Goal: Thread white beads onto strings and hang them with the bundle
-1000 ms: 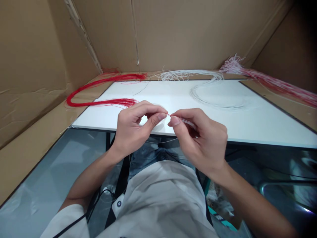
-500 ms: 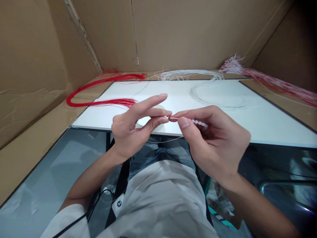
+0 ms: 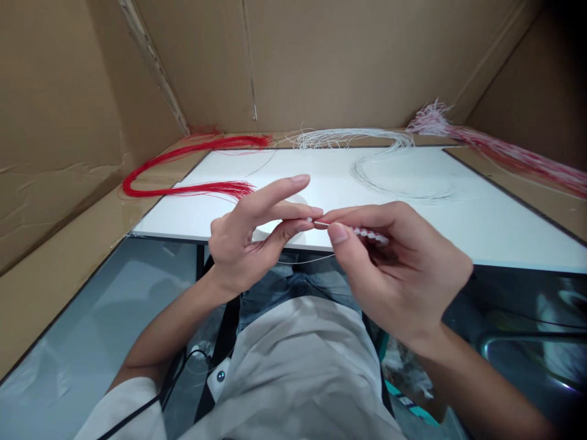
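Note:
My left hand (image 3: 254,229) pinches a small white end, perhaps a bead or knot, between thumb and a finger, with the index finger raised away. My right hand (image 3: 394,263) grips a red-and-white cord (image 3: 372,235) between thumb and index finger. Its twisted or beaded length curls into the right palm, and the exact make is too small to tell. A short straight stretch of white and red strand bridges the two hands, whose fingertips nearly touch. Below them droops a thin white thread (image 3: 305,262), near the table's front edge.
A bundle of red cords (image 3: 151,172) curves over the left of the white tabletop (image 3: 458,226). White cords (image 3: 353,137) lie at the back middle, and a red-and-white bundle (image 3: 509,150) at the back right. Cardboard walls (image 3: 321,67) rise around the table.
My right hand has shifted slightly right and down with the cord. The left hand has edged slightly right, still pinching the white end.

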The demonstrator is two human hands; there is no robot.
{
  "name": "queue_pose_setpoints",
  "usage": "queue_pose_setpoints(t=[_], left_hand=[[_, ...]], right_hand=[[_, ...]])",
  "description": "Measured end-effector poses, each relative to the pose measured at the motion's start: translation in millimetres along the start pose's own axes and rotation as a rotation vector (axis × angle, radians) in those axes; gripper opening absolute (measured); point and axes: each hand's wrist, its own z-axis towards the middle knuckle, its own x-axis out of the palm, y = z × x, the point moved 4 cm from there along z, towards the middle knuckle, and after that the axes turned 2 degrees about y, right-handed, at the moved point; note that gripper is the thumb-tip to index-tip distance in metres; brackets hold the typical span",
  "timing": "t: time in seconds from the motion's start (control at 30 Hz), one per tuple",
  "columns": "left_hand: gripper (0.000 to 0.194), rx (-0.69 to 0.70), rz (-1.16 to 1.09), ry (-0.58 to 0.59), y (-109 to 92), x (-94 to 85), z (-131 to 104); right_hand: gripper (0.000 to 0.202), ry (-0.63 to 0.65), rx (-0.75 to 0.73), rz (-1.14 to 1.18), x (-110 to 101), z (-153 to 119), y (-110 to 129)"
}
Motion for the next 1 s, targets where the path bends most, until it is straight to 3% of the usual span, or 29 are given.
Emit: queue_pose_setpoints(t=[0.13, 0.23, 0.3, 0.47, 0.57, 0.63, 0.7, 0.9, 1.0], left_hand=[[0.043, 0.005, -0.001, -0.011, 1.4, 1.1, 0.4], [0.037, -0.007, 0.060, 0.014, 15.4, -4.8, 8.0], [0.033, -0.077, 0.187, 0.063, 38.0, -15.2, 14.6], [0.038, -0.259, 0.385, 0.122, 116.4, -58.9, 20.1], [0.037, -0.299, 0.405, 0.118, 141.2, -75.0, 17.9], [0.039, -0.295, 0.385, 0.119, 138.5, -75.3, 18.3], [0.046, -0.276, 0.319, 0.124, 122.5, -68.1, 20.4], [0.061, -0.104, -0.038, 0.101, 43.5, -25.5, 19.5], [0.067, -0.068, -0.179, 0.081, 17.9, -7.0, 12.7]], right_hand=[[0.007, 0.014, 0.003, 0.000, -0.4, -1.4, -2.0], [0.006, 0.020, 0.018, -0.003, 0.3, -1.6, -4.7], [0.007, 0.023, 0.031, -0.009, 1.0, -0.8, -6.1], [0.008, 0.032, 0.027, -0.003, 1.4, 0.2, -6.4], [0.008, 0.041, 0.018, -0.009, 1.5, -0.2, -6.7], [0.007, 0.042, 0.015, -0.008, 1.8, -0.4, -7.7], [0.006, 0.048, 0.030, -0.003, 2.6, -0.5, -9.9], [0.007, 0.036, 0.141, 0.067, 3.7, -0.8, -13.6], [0.009, 0.007, 0.186, 0.133, 4.4, -1.3, -11.4]])
